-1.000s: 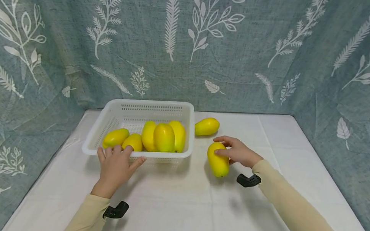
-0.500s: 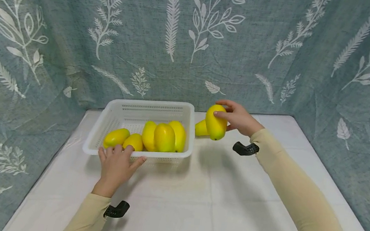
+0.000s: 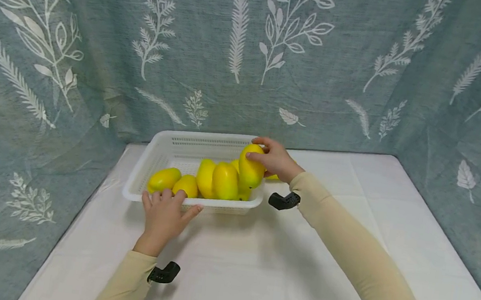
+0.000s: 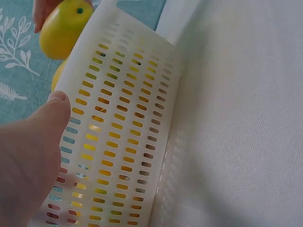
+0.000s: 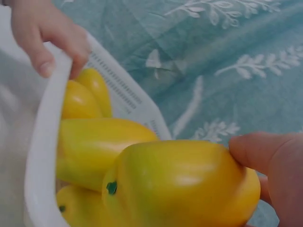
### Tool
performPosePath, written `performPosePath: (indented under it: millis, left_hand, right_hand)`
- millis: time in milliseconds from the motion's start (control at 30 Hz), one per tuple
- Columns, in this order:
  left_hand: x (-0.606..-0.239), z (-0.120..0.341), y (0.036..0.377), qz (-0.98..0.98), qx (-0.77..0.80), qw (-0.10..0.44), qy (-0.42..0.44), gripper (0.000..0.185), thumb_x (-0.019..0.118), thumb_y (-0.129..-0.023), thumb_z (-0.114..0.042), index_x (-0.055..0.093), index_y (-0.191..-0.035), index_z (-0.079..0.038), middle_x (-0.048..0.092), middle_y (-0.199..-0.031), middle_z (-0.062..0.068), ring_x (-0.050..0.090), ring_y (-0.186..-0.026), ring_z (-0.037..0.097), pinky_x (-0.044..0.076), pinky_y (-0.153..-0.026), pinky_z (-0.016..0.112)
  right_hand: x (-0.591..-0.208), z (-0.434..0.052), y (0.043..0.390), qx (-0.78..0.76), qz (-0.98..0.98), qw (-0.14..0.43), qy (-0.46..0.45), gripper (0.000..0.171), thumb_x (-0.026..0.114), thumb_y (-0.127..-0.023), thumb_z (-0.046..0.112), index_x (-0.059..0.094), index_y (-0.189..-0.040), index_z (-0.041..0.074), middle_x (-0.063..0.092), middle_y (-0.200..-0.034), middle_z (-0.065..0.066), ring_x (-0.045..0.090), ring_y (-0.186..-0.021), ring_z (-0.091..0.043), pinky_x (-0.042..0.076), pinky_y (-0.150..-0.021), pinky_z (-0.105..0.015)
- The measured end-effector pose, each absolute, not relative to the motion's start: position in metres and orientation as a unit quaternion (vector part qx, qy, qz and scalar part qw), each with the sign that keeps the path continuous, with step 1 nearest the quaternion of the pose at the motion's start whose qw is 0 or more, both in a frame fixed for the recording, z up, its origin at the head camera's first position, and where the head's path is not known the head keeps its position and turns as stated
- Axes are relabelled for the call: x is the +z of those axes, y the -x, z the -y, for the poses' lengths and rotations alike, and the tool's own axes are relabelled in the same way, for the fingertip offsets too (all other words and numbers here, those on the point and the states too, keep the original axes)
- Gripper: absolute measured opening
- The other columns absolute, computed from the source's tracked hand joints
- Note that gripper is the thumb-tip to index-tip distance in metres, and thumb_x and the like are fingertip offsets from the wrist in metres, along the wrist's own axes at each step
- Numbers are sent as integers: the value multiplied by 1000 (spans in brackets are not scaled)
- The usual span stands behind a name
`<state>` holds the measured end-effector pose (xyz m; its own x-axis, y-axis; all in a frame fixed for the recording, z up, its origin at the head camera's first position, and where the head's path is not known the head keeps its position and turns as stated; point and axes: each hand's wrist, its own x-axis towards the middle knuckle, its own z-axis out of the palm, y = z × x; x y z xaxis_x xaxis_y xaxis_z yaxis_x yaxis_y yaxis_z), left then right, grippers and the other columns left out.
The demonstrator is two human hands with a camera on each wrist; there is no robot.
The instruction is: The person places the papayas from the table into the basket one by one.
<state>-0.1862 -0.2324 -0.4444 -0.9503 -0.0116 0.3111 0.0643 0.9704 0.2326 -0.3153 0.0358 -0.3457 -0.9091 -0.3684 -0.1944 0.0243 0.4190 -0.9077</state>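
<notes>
A yellow-green mango (image 3: 250, 171) is held by my right hand (image 3: 278, 160) at the right end of the white slotted basket (image 3: 216, 204). It hangs over the mangoes inside and overlaps them, so any contact is unclear. In the right wrist view, thumb and fingers hold the end of the held mango (image 5: 180, 182), away from its green stem spot. My left hand (image 3: 164, 218) grips the basket's near rim, fingers over the edge and thumb outside. Several mangoes lie in the basket, among them an upright one (image 3: 225, 180) and one at the left (image 3: 163, 179).
One more mango (image 3: 273, 177) lies on the white-covered table (image 3: 226, 268) right of the basket, mostly hidden behind my right hand. A green leaf-patterned curtain (image 3: 228, 103) stands close behind the basket and along both sides.
My right hand has lifted the mango off the table and carried it up and left to above the basket. The left hand keeps its grip on the rim. The view has shifted slightly.
</notes>
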Motion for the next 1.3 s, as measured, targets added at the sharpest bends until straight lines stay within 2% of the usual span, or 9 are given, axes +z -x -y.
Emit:
performPosePath:
  millis: [167,333,700,900,1133,1300]
  left_hand:
    - [-445,232,186,977,-133,163,20,55,71,-91,-52,64,-105,1,57,-97,25,48,-101,51,14,-108,74]
    - [-445,233,186,978,-132,163,18,56,71,-91,-52,64,-108,1,58,-100,26,48,-103,51,12,-110,75]
    - [-446,236,186,980,-124,154,10,58,69,-91,-55,64,-111,-1,60,-105,28,49,-112,55,12,-112,78]
    - [-448,234,186,980,-127,155,12,55,69,-91,-56,62,-103,-3,58,-99,25,49,-110,53,12,-113,77]
    - [-447,234,185,978,-127,163,13,58,70,-90,-55,64,-108,-1,58,-100,26,49,-109,53,13,-112,78]
    - [-445,232,184,977,-126,171,14,58,71,-90,-55,64,-108,0,59,-100,27,50,-107,54,15,-112,79]
  right_hand:
    - [-351,-28,311,-509,-835,184,101,60,65,-100,27,41,-155,17,44,-155,-18,56,-132,-34,57,-96,-51]
    - [-351,-25,312,-504,-842,167,97,62,65,-100,30,41,-155,18,41,-159,-18,56,-132,-33,58,-94,-49]
    - [-341,-15,337,-545,-830,103,59,61,63,-101,32,38,-155,18,45,-154,-15,57,-129,-34,56,-97,-52]
    - [-351,-12,341,-533,-838,107,55,60,63,-101,31,40,-154,16,45,-156,-16,59,-126,-34,57,-93,-51]
    - [-355,-13,342,-531,-838,115,62,60,61,-102,31,37,-156,17,32,-164,-18,45,-144,-35,53,-101,-53]
    - [-358,-18,341,-532,-838,110,60,59,61,-102,30,39,-155,17,35,-161,-20,50,-138,-37,55,-99,-52]
